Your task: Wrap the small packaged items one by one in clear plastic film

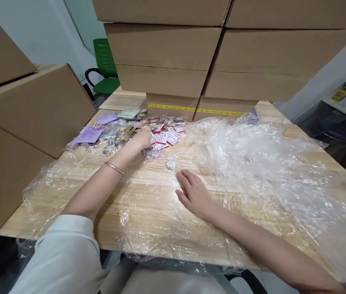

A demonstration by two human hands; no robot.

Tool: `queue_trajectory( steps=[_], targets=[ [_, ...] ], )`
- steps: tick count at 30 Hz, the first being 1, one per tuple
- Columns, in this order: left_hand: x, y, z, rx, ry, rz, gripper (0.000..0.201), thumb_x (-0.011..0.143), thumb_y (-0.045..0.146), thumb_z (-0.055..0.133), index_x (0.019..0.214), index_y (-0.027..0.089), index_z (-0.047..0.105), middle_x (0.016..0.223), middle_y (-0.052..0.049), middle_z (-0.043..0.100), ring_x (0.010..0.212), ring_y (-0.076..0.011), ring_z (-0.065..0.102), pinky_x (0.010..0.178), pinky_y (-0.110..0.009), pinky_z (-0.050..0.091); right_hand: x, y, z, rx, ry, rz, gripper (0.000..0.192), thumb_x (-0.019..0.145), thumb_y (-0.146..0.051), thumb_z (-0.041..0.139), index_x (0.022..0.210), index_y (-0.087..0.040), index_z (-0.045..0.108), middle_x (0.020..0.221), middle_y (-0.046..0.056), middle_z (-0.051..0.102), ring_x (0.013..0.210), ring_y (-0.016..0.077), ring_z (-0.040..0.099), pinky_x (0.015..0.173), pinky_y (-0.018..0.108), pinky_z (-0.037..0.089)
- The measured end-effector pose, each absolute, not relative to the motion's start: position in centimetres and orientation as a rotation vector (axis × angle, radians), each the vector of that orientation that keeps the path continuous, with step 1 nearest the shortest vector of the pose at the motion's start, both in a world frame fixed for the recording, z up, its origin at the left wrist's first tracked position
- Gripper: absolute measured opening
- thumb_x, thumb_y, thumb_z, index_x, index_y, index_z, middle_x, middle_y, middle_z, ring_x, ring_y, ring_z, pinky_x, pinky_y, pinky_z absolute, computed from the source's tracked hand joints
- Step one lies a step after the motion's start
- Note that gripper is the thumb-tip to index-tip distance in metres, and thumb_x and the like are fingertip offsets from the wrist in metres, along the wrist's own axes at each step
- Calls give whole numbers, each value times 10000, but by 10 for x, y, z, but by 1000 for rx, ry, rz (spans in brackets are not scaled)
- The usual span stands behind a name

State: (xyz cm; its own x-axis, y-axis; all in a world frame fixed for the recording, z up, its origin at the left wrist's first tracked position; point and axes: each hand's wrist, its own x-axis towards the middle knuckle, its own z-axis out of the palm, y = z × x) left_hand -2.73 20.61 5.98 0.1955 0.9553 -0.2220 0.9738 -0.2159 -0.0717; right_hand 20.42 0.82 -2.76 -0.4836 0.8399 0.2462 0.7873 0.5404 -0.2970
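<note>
Left hand (pixel 142 139): reached to the far side of the pale wooden counter (pixel 148 204), fingers curled down into a pile of small red-and-white labelled packets (pixel 165 136). Whether the grip has closed on a packet cannot be told; fingertips are hidden. Thin metal bangle (pixel 114 168) on that wrist.

Right hand (pixel 193 192): flat, palm down, fingers spread, holding nothing, on the clear crinkled plastic sheet (pixel 252 163) covering the counter near its middle.

Packet print too small to read. Left of the pile, toward the far left corner: lilac flat sachets (pixel 89 134) and one pale green sachet (pixel 128 113).

Brown cardboard cartons (pixel 163 45) stacked at the far edge, the lowest bearing yellow tape (pixel 173 107), markings illegible. More cartons (pixel 35 106) along the left edge. Green chair (pixel 105 65) behind.
</note>
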Motion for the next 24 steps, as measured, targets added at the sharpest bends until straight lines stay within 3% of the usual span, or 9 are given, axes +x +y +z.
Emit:
queue_trajectory(
  steps=[4, 10, 18, 24],
  targets=[
    [-28, 213, 69, 2256, 1916, -450, 553, 605, 396, 790, 1068, 96, 748, 1099, -180, 737, 1025, -311, 682, 852, -274, 522, 204, 9, -29, -1341, -2417, 227, 568, 980, -385, 463, 1457, -78, 427, 1471, 218, 462, 1399, 349, 380, 1137, 541, 360],
    [-2, 225, 84, 2194, 2035, -290, 600, 758, 555, 648, 1137, 95, 717, 1138, -199, 723, 1034, -315, 688, 828, -301, 527, 203, 10, -27, -1323, -2414, 256, 548, 965, -362, 484, 1431, -74, 452, 1457, 237, 471, 1396, 352, 385, 1128, 558, 364],
    [42, 232, 59, 2166, 2025, -223, 607, 753, 456, 717, 1220, 70, 676, 1250, -248, 663, 1165, -346, 631, 936, -353, 502, 203, 9, -24, -1313, -2411, 278, 530, 981, -371, 452, 1437, -102, 438, 1471, 235, 456, 1417, 363, 355, 1116, 594, 362],
    [34, 200, 89, 2256, 2060, -105, 486, 771, 314, 714, 1179, 51, 674, 1193, -228, 681, 1137, -360, 630, 935, -370, 491, 204, 10, -23, -1319, -2405, 362, 558, 979, -392, 457, 1449, -92, 424, 1500, 232, 414, 1441, 360, 311, 1155, 574, 313]
  ],
)
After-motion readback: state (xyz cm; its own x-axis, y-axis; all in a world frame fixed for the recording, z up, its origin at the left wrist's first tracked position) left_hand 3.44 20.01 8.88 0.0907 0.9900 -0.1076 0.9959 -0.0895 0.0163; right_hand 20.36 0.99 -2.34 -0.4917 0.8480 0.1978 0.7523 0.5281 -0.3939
